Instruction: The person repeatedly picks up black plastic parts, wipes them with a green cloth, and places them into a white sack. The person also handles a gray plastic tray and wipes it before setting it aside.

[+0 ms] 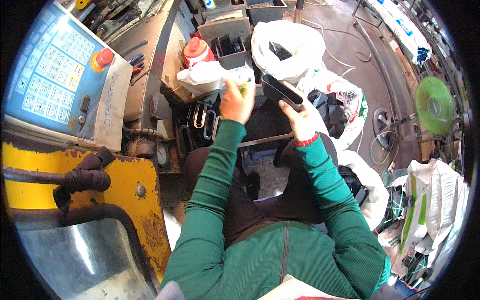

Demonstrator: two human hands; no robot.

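My right hand [303,120] grips a long black plastic part [281,91] with an oval open rim, its thumb along the near end. Just left of that part, my left hand [236,103] is closed, and a small yellow-green object [243,89] shows between its fingers; most of it is hidden. Below both hands lies a dark work surface [265,122] with a pale front edge, above my knees. Several similar black oval-rimmed parts [204,119] stand beside my left wrist. A crumpled white bag [201,78] lies beyond that hand.
A blue control panel [50,65] with a red button [102,58] and a yellow machine frame [135,200] are at left. Beyond my hands stand a red-lidded jug [196,50], a grey bin [231,54] and a white sack [287,47]. A green fan [434,106] is at right.
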